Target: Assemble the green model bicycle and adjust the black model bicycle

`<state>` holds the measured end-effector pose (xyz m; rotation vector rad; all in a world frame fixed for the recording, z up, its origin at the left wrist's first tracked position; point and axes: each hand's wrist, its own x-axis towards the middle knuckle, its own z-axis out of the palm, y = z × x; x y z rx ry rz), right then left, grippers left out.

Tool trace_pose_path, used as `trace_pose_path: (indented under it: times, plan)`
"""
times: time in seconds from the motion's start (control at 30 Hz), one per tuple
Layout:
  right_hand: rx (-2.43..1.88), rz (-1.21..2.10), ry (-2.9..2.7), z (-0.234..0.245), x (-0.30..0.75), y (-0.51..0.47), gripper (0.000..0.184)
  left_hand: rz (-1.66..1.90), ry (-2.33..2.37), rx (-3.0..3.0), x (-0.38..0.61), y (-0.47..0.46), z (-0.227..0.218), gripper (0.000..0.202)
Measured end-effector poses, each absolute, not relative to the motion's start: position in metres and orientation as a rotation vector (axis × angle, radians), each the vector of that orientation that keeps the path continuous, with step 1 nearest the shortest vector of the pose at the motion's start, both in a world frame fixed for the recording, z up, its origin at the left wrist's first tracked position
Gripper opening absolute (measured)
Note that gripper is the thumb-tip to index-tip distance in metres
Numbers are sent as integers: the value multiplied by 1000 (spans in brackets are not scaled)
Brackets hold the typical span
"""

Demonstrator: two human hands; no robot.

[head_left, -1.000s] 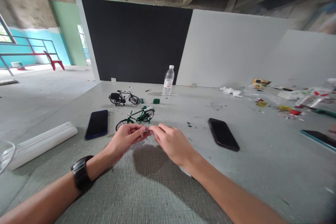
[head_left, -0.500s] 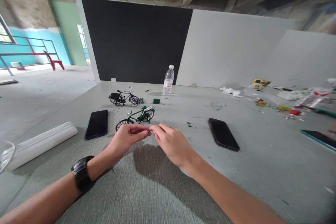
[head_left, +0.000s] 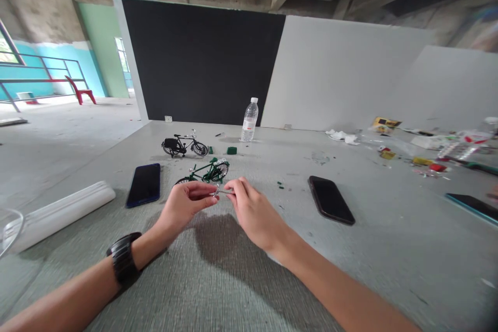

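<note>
My left hand point(head_left: 184, 202) is closed in a pinch on a small silver metal part point(head_left: 218, 192), held just above the table. From its right side, a thin bar-like section runs into the closed fingertips of my right hand point(head_left: 252, 210). The part's exact kind is too small to make out. Right behind my hands stands a green model bicycle point(head_left: 210, 171), its front wheel partly hidden by my left hand. Farther back is a black model bicycle point(head_left: 183, 144), with a small green box-like piece point(head_left: 232, 150) to its right.
A dark blue phone point(head_left: 143, 185) and a long white object point(head_left: 62, 212) lie to the left. On the right is a black phone point(head_left: 331, 199). Tiny green pieces point(head_left: 280, 185) sit nearer. A water bottle point(head_left: 249, 120) stands by the back panel. Clutter point(head_left: 422, 160) spreads far right.
My right hand has shifted slightly right, away from my left fingertips. More of the silver part now shows between the hands. The bicycles have stayed in place.
</note>
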<state>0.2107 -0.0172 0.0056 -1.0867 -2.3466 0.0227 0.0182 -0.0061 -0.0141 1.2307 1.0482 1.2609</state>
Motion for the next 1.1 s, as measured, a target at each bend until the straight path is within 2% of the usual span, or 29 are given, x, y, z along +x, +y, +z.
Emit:
trace_pose_path:
  times: [0.17,0.37,0.5,0.73,0.93,1.1]
  plan:
    - [-1068,247,-2279,5,213,-16,23,1288,1036,1284,19,-9,-12,28]
    - [-1060,288,-2199,4,215,-14,24,1302,1044,1350,20,-11,-13,28]
    - [-1083,410,-2152,3,214,-14,17,1343,1050,1367,19,-11,-13,27]
    - [-992,356,-2081,7,212,-16,15,1378,1056,1389,19,-12,-14,26]
    - [-1069,576,-1996,9,211,-14,11,1388,1022,1417,19,-13,-18,25]
    - [-993,435,-2063,5,213,-12,8,1407,991,1430,18,-12,-15,30]
